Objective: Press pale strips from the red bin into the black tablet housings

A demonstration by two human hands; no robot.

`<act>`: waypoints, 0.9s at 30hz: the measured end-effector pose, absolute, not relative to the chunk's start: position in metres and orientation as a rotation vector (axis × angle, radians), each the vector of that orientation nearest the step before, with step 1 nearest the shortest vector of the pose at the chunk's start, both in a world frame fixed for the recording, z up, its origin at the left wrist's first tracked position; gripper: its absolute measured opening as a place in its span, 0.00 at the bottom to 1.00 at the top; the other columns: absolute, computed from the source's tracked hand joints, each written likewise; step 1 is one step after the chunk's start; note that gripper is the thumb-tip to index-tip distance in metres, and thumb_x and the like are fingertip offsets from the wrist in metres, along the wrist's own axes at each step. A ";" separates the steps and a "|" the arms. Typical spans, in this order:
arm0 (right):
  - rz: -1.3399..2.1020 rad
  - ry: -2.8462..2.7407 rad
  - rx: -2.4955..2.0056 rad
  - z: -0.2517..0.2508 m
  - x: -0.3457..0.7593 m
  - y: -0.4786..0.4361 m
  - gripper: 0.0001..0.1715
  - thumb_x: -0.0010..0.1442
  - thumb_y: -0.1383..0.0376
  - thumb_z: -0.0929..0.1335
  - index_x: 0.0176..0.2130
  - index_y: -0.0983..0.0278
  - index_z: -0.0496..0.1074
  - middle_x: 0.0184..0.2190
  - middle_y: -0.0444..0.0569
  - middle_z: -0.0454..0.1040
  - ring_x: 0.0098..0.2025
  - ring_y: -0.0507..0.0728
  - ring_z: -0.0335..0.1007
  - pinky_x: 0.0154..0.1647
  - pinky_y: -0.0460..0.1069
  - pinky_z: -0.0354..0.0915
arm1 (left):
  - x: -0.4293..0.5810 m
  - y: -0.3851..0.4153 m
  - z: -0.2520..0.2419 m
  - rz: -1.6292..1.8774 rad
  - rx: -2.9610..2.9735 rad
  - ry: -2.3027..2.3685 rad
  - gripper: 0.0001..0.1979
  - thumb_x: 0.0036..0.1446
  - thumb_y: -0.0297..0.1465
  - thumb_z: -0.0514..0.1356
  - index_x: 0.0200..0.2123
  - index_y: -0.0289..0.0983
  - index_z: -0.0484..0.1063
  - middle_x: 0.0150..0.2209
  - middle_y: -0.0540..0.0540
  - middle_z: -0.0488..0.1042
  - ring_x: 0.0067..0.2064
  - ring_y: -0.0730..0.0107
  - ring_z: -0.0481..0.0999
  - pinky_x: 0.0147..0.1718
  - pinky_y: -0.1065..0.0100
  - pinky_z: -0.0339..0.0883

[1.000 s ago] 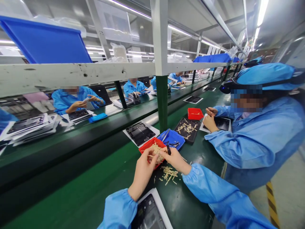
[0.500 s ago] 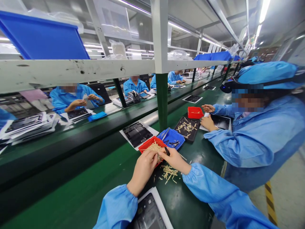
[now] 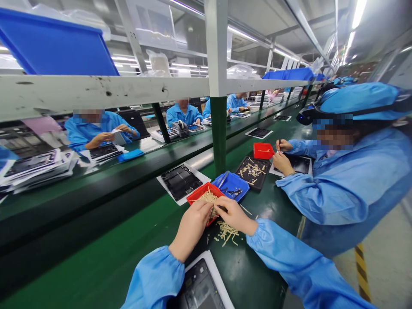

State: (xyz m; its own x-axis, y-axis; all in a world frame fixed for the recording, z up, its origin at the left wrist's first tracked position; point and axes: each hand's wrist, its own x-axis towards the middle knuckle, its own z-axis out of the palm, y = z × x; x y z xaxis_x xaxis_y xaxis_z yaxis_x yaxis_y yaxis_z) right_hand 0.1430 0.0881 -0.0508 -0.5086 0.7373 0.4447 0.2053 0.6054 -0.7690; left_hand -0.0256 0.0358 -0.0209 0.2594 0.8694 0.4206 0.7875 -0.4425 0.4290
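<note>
My left hand (image 3: 192,225) and my right hand (image 3: 234,214) meet over a small red tray (image 3: 197,195) full of thin pale strips (image 3: 209,197). Both hands have their fingers curled down into the strips at the tray's near edge. What each pinches is hidden by the fingers. More loose pale strips (image 3: 225,233) lie scattered on the dark mat just below my right hand. A tablet back shell on a white sheet (image 3: 202,287) lies close to me, under my left sleeve.
A blue tray (image 3: 233,185) touches the red one. A black tray of strips (image 3: 252,171), another red tray (image 3: 263,150) and a shell on the green belt (image 3: 180,182) lie beyond. A co-worker in blue (image 3: 347,180) works at my right; others sit across the line.
Both hands have sunk lower into the red tray. The dark tool tip that stuck up from my right hand no longer shows. The co-worker's hands have shifted over their tablet.
</note>
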 end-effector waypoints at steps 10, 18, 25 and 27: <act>0.858 -2.038 -0.762 -0.050 0.144 0.090 0.13 0.63 0.63 0.63 0.27 0.64 0.66 0.27 0.45 0.65 0.31 0.54 0.61 0.34 0.47 0.58 | -0.028 0.041 -0.024 0.965 2.121 1.724 0.11 0.59 0.34 0.52 0.35 0.38 0.74 0.34 0.44 0.75 0.37 0.62 0.72 0.40 0.62 0.64; 0.915 -1.932 -0.840 -0.049 0.145 0.094 0.16 0.63 0.60 0.62 0.27 0.65 0.64 0.25 0.43 0.63 0.29 0.51 0.58 0.32 0.46 0.57 | -0.030 0.033 -0.023 0.832 1.822 1.578 0.12 0.54 0.33 0.54 0.28 0.37 0.76 0.22 0.51 0.73 0.24 0.71 0.70 0.25 0.71 0.60; 0.899 -1.938 -0.848 -0.048 0.144 0.092 0.15 0.63 0.61 0.62 0.26 0.65 0.64 0.25 0.42 0.63 0.28 0.51 0.59 0.31 0.46 0.56 | -0.029 0.028 -0.026 0.735 1.603 1.474 0.13 0.51 0.38 0.56 0.29 0.34 0.75 0.20 0.52 0.68 0.18 0.77 0.62 0.15 0.75 0.54; 0.889 -1.946 -0.846 -0.049 0.143 0.092 0.15 0.63 0.61 0.62 0.25 0.65 0.64 0.24 0.42 0.63 0.28 0.51 0.59 0.31 0.46 0.57 | -0.028 0.028 -0.027 0.717 1.558 1.448 0.15 0.50 0.40 0.57 0.27 0.34 0.73 0.20 0.53 0.68 0.17 0.78 0.61 0.14 0.76 0.55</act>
